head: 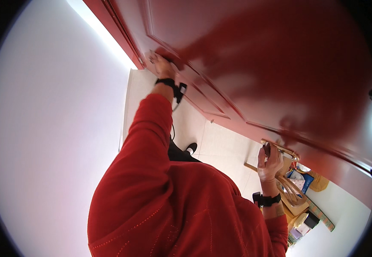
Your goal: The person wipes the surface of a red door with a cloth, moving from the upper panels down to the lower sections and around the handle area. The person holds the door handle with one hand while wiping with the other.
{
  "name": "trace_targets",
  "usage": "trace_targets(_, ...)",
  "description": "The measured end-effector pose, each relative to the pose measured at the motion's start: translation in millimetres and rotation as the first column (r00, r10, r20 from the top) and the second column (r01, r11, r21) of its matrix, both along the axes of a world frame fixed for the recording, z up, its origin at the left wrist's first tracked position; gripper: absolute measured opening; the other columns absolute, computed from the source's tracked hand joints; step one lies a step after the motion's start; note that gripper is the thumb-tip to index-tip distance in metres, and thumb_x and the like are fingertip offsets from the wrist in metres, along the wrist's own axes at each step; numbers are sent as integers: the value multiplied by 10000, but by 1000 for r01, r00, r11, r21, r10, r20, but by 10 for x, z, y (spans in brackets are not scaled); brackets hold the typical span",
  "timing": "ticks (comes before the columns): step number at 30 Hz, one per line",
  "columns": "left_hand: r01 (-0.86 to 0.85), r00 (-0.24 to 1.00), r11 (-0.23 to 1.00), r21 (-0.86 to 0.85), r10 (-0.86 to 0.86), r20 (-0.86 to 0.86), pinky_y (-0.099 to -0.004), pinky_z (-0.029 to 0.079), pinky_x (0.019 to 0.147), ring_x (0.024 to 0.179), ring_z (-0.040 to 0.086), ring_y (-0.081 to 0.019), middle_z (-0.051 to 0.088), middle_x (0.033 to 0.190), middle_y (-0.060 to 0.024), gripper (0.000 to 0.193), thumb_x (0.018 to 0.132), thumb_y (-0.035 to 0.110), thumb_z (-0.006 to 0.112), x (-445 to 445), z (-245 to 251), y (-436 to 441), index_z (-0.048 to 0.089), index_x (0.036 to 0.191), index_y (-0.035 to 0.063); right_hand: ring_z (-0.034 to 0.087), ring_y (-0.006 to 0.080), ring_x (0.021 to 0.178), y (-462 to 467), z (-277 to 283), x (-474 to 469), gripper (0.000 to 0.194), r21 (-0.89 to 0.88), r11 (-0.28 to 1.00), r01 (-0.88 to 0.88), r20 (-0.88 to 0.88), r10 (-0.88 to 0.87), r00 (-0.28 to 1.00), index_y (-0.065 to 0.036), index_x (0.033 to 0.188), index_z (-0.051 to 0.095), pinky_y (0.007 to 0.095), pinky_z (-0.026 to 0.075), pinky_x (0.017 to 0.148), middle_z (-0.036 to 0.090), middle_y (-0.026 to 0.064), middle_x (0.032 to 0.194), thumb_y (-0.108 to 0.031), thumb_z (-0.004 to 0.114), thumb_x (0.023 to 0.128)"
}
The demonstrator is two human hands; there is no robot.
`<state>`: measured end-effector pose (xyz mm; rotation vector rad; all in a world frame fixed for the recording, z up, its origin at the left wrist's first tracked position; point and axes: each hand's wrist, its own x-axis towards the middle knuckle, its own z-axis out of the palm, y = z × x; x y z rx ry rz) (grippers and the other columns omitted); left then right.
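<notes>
A glossy red panelled door (269,64) stretches across the upper right before me. My left hand (163,66), slightly blurred, reaches to the door's surface close to its left edge; whether it holds anything is unclear. Lower right, my right hand (270,165) is at the gold-coloured handle plate (282,148), whose curved end (296,157) shows beyond the fingers. A small dark patch (266,149) appears between thumb and fingers, too indistinct to name. Both wrists wear black strapped devices.
A pale wall (57,128) fills the left side. Below the door lies light floor tile (224,141) with a small doorstop (212,121). Beyond my right hand stand a wooden chair (292,192), a blue bag (307,181) and several household items. My black shoe (191,147) shows below.
</notes>
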<state>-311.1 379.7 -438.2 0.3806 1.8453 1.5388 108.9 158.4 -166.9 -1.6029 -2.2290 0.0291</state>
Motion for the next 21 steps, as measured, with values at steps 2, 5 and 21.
trace_targets(2,292,677,658,-694,-655,-336,-503,366,1117,1354,490,-362,498,1513,-186,667,1025,565,453,502,142,-275,466,1499,97,621,257,614,-6,2,2,215,4,1000,2,24,-2,1000,-41,1033,690,388,502,618,656,59,731,-180,711,871)
trace_targets(5,79,-143,84,-993,-985,-95,-588,353,1114,1368,488,-412,513,1517,-185,731,980,607,495,1358,438,-683,483,1513,107,685,270,670,-16,6,-6,178,-17,999,43,7,-43,999,-67,1010,695,390,538,651,712,61,776,-170,725,869)
trace_targets(21,-260,-364,264,-929,-918,-159,-521,399,1085,1260,596,-351,602,1423,-166,558,1034,439,344,1072,1525,-615,591,1426,127,674,358,716,-39,-84,24,218,54,999,-4,6,4,1000,-60,944,635,465,534,645,699,129,843,-274,678,924)
